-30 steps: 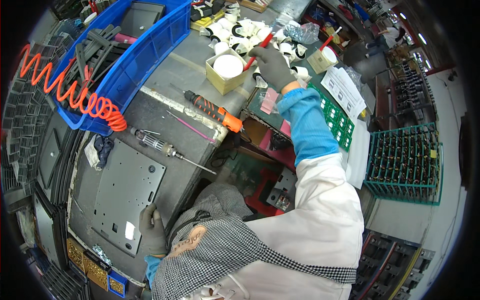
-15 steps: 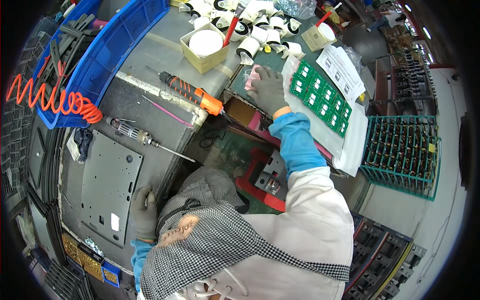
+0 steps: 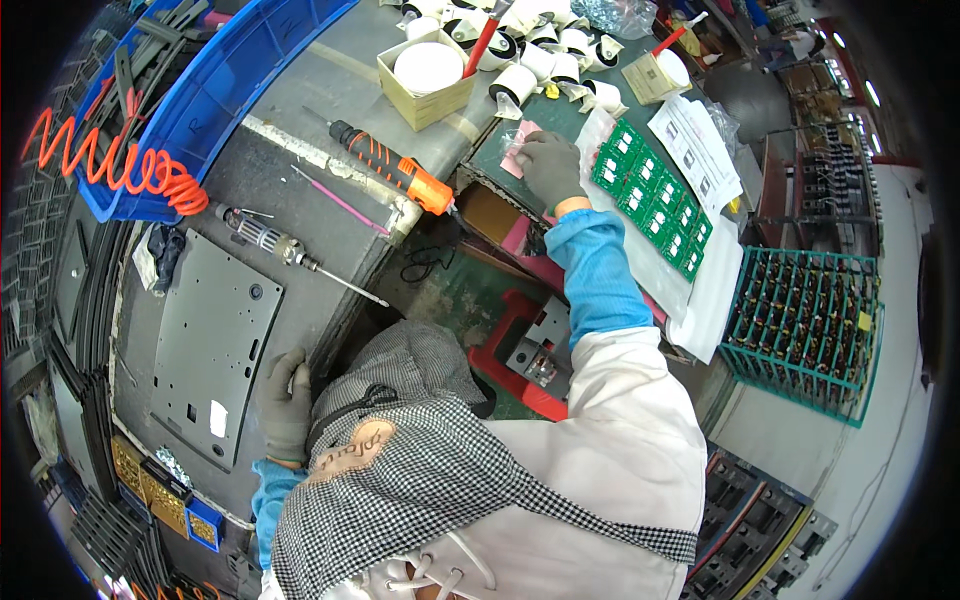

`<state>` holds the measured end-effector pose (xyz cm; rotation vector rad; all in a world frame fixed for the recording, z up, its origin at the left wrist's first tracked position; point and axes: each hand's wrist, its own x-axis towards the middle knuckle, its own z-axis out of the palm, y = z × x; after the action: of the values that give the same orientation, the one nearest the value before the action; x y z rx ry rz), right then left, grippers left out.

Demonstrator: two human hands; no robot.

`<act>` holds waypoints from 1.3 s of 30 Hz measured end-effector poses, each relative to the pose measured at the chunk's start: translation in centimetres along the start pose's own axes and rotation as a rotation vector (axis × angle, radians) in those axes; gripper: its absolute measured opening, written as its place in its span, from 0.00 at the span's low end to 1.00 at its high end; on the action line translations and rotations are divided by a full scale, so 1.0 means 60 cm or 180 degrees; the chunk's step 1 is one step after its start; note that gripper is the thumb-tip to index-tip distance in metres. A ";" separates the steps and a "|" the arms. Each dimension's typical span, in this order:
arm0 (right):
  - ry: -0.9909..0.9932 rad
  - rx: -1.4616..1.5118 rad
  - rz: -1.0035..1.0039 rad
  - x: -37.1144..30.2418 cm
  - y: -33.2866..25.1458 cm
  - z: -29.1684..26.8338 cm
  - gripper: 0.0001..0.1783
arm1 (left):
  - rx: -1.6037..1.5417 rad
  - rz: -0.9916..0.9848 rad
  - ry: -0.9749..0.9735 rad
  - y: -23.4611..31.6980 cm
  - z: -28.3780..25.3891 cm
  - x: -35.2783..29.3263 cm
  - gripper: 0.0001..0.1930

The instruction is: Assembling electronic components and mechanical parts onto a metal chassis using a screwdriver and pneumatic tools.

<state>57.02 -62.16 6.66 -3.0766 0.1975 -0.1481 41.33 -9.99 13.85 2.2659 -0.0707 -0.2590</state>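
My gloved right hand (image 3: 551, 170) reaches across to the green-topped bench. Its fingers are bent and closed on the edge of a small pink piece (image 3: 517, 150) with clear plastic beside it; the fingertips are partly hidden. Just right of that hand lies a sheet of green circuit boards (image 3: 652, 200) on white foam wrap (image 3: 640, 262). My gloved left hand (image 3: 287, 405) rests by the right edge of a flat dark grey metal panel (image 3: 218, 350). Its fingers are loosely bent and apart, with nothing seen in them.
An orange-and-black electric screwdriver (image 3: 395, 172) and an air screwdriver (image 3: 268, 238) with coiled orange hose (image 3: 165, 180) lie left. White casters (image 3: 515, 85) are heaped behind a cardboard box (image 3: 425, 95). A blue bin (image 3: 215, 100) stands far left, a green rack (image 3: 800, 320) right.
The view has shifted slightly, so the bench things sit a little differently. My right hand stays at the pink piece, its fingers drawn in closer. The left hand stays beside the panel.
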 end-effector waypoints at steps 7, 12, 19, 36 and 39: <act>-0.0480 0.0071 0.0040 0.016 0.007 -0.012 0.13 | -0.0171 -0.0176 0.0058 -0.018 0.003 -0.015 0.13; -0.0570 0.0126 -0.0023 0.018 0.007 -0.013 0.14 | -0.0194 -0.0225 0.0116 -0.043 0.002 -0.022 0.13; -0.0908 -0.0259 0.0023 0.031 -0.024 -0.044 0.17 | -0.0156 -0.0190 0.0134 -0.051 0.002 -0.023 0.14; -0.1450 -0.0336 0.0068 0.057 -0.017 -0.047 0.17 | -0.0225 -0.0333 0.0164 -0.067 0.006 -0.028 0.14; -0.1469 -0.0198 0.0069 0.061 -0.006 -0.044 0.17 | -0.0193 -0.0303 0.0180 -0.061 0.004 -0.030 0.14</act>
<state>60.40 -62.40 9.65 -3.0589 0.2127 0.5722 39.42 -7.55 11.23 2.2176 0.0738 -0.2439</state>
